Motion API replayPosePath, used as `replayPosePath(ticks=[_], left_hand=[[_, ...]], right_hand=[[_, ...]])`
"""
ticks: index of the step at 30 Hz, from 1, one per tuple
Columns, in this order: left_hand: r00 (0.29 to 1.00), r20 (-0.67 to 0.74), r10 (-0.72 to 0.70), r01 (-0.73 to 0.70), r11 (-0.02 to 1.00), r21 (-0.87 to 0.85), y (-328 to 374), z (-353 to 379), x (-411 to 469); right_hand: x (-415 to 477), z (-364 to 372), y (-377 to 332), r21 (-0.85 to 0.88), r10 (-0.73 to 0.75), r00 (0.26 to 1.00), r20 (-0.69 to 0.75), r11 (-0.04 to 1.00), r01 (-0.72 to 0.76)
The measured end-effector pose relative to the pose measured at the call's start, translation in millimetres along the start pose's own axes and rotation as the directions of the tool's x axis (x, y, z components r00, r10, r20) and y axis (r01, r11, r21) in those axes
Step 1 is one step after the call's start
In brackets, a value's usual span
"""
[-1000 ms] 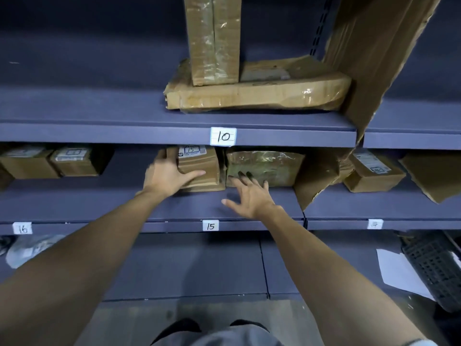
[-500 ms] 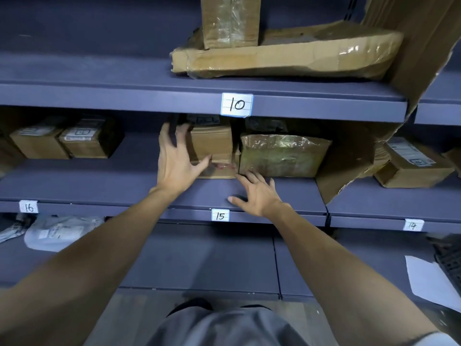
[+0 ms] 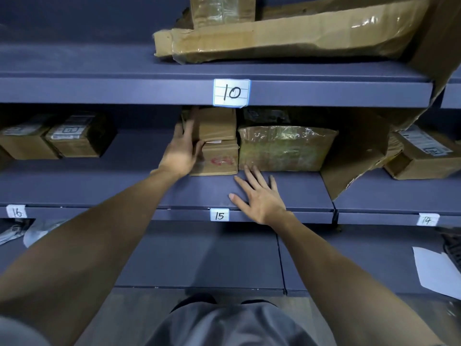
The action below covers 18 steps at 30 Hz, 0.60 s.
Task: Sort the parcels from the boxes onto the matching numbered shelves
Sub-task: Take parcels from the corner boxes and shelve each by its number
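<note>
On the blue shelf (image 3: 124, 186) labelled 15 (image 3: 219, 215), a small brown parcel (image 3: 217, 123) sits stacked on another small parcel (image 3: 219, 158) with red marks. My left hand (image 3: 183, 148) lies with straight fingers against the left side of this stack. A wider parcel wrapped in shiny tape (image 3: 287, 148) stands just right of the stack. My right hand (image 3: 257, 196) rests flat and spread on the shelf board in front of the wide parcel, fingertips near its base. Neither hand holds anything.
Shelf 10 (image 3: 231, 92) above carries a long flat parcel (image 3: 287, 38) with an upright box on it. A torn cardboard divider (image 3: 361, 146) stands on the right. Shelf 16 (image 3: 16, 211) holds two boxes (image 3: 50, 138); shelf 14 (image 3: 427, 219) holds a labelled box (image 3: 421, 156). White paper (image 3: 436, 270) lies lower right.
My left hand has gone from gripping the top small parcel to lying flat against the stack's left side. My right hand has slid slightly toward the wide parcel. The camera has moved closer.
</note>
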<state>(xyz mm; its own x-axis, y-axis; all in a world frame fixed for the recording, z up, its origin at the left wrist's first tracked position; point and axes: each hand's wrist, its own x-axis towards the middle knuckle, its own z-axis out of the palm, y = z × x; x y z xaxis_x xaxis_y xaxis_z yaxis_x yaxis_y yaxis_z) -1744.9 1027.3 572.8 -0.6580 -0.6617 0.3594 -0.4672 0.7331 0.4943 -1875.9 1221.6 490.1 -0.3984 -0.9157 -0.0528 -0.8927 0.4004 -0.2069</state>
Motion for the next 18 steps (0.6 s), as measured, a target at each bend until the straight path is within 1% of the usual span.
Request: replayPosePath(ticks=[3,6,9,11,15,18], left_hand=[[1.000,0.020,0.004,-0.004,1.000,-0.017,-0.3,7.3,-1.3],[1.000,0.005,0.018,-0.018,0.999,-0.028,-1.7,11.7,-2.0],[0.999,0.001,0.037,-0.037,0.999,-0.010,-1.7,7.2,-5.4],[1.000,0.009,0.026,-0.026,0.998,0.052,0.1,-0.2,-10.0],[0.998,0.063,-0.005,-0.009,0.975,0.221,10.5,-22.3,-22.1],[0.998,0.033,0.053,-0.061,0.936,0.348,12.8,-39.8,-32.2]], right_hand=[[1.0,1.5,0.3,-0.026,0.005,1.000,0.010,1.000,-0.004],[1.6,2.1,0.2,-0.059,0.014,1.000,0.026,0.998,-0.012],[2.6,-1.9,0.6,-0.041,0.012,0.997,0.072,0.999,-0.009],[4.8,-8.7,0.7,-0.018,0.014,0.991,0.133,1.000,-0.012],[5.0,-34.1,-6.7,-0.037,0.049,0.958,0.282,0.999,-0.040],[-2.4,-51.2,-14.9,0.017,0.084,0.944,0.319,0.995,-0.095]])
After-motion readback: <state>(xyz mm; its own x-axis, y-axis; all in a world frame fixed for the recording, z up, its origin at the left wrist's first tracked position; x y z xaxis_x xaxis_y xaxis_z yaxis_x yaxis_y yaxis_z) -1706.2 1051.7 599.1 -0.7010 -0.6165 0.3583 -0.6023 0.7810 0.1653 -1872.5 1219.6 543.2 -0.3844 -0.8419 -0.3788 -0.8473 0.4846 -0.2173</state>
